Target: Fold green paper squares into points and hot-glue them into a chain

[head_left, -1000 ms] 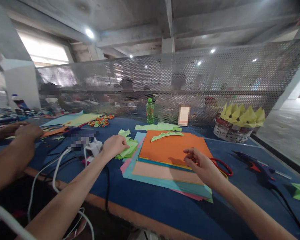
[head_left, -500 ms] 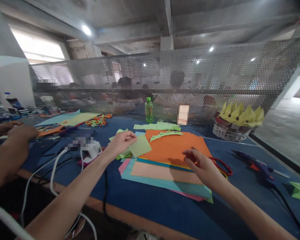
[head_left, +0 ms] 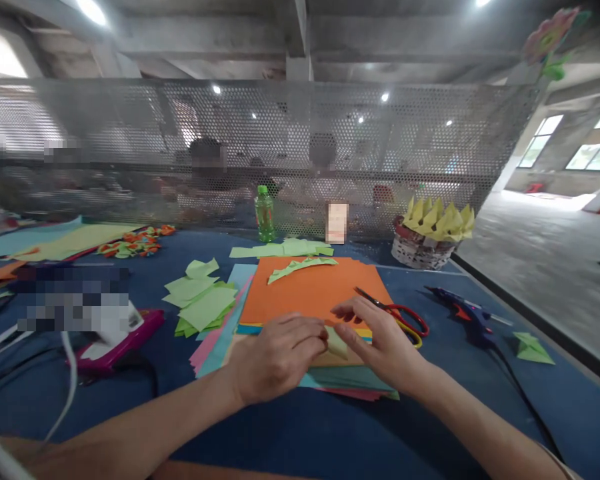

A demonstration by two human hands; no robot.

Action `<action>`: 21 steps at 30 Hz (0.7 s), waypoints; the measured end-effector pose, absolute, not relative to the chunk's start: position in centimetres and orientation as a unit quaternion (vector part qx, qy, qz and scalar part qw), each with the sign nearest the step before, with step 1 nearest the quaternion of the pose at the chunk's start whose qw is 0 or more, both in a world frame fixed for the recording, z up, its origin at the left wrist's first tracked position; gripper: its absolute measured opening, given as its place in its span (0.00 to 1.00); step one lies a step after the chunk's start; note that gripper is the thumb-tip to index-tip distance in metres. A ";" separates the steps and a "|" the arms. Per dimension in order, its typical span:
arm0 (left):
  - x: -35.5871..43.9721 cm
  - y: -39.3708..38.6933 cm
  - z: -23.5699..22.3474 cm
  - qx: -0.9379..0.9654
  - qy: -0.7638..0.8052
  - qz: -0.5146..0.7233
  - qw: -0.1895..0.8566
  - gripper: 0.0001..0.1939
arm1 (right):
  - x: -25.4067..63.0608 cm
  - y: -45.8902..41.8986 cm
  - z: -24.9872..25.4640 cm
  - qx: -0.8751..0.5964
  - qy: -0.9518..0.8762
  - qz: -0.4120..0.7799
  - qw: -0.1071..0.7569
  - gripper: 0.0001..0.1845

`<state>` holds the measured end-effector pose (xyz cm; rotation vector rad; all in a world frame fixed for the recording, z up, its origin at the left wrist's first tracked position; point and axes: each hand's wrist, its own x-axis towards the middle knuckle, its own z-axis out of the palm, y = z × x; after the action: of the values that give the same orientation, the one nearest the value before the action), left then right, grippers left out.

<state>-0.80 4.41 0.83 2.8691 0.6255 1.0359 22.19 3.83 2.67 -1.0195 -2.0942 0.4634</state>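
Observation:
Just above the paper stack, my left hand pinches a small pale green piece of paper, its thumb largely hidden. My right hand is at the other side of that piece, fingers and thumb apart; whether the thumb touches the paper I cannot tell. Beneath both hands lies a stack of coloured sheets, topped by orange paper. A folded green zigzag strip rests on the orange sheet. Scissors with red and yellow handles lie beside my right hand. Loose green paper squares are piled to the left.
A glue gun with its cord and a folded green piece lie at the right. Behind stand a green bottle and a basket with yellow paper points. White cables and a magenta-edged device are at the left.
My left hand has moved right and down from the green squares with a piece of paper, to above the stack. My right hand has come close to it. The view has turned right.

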 end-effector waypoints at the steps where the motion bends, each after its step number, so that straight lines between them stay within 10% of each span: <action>1: -0.9 4.4 0.7 0.926 0.197 0.323 0.010 0.10 | 22.1 3.5 2.8 -0.381 -0.832 0.186 0.358 0.13; 6: -1.4 3.9 0.4 0.922 0.235 0.308 0.014 0.10 | 20.9 2.0 2.4 -0.385 -0.883 0.119 0.240 0.28; 11: -1.8 2.6 0.5 0.903 0.304 0.299 0.045 0.10 | 20.4 2.1 1.0 -0.364 -0.908 0.034 0.202 0.04; 21: -2.3 3.5 -0.1 0.906 0.356 0.228 0.031 0.16 | 21.0 2.6 0.8 -0.344 -0.913 0.062 0.211 0.09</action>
<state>-2.25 3.54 -0.09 2.7912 1.0960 0.7040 21.03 2.61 0.78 -0.9547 -2.5365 0.1709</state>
